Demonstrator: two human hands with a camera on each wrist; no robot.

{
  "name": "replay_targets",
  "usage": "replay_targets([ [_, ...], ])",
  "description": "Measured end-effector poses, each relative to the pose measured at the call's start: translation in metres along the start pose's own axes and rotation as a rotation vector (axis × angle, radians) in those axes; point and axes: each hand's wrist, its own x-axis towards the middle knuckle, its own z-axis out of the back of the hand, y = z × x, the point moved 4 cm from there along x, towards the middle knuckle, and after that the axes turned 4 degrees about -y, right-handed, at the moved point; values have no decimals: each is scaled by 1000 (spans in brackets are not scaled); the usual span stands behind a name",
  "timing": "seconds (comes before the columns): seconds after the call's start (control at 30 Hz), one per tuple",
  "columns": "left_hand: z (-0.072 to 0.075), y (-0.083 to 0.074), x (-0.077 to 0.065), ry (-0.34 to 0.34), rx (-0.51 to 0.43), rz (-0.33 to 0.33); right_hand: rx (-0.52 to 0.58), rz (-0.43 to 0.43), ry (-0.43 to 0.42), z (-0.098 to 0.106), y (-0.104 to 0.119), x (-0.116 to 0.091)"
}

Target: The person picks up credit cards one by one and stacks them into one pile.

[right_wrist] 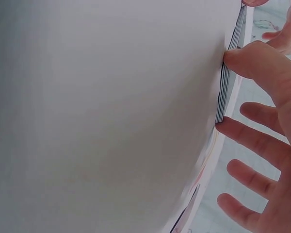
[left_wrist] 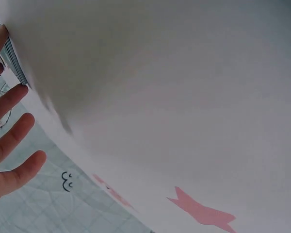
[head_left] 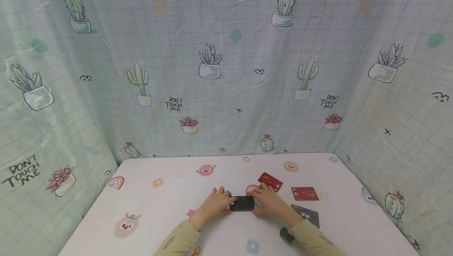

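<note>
A small stack of black cards (head_left: 242, 204) lies in the middle of the table, its layered edges showing in the left wrist view and in the right wrist view. My left hand (head_left: 215, 203) pinches the stack's left end between thumb and fingers. At the right end, my right hand (head_left: 270, 201) grips it the same way, thumb on the near side and a finger at the corner. The other fingers of both hands are spread away from the cards. Just beyond the right hand lies a red VIP card (head_left: 274, 183), angled on the table.
Another red VIP card (head_left: 305, 194) lies farther right. Nearer, a dark grey VIP card (head_left: 310, 216) sits partly behind the right forearm. A small black object (head_left: 286, 235) lies beside the right sleeve. Patterned curtains (head_left: 226, 91) enclose the white table (head_left: 141, 197).
</note>
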Motion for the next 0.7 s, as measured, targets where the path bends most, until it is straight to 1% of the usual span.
replay_targets([
  [0.2,0,1,1,34,-19,11,-19,-16,8,-1,0,0],
  [0.37,-1,2,3,58,-37,19,0,-13,3,1,1,-1],
  [0.5,0,2,2,52,-45,18,6,-6,1,-1,0,-1],
  [0.7,0,2,1,32,-32,2,-9,7,6,-3,-1,-1],
])
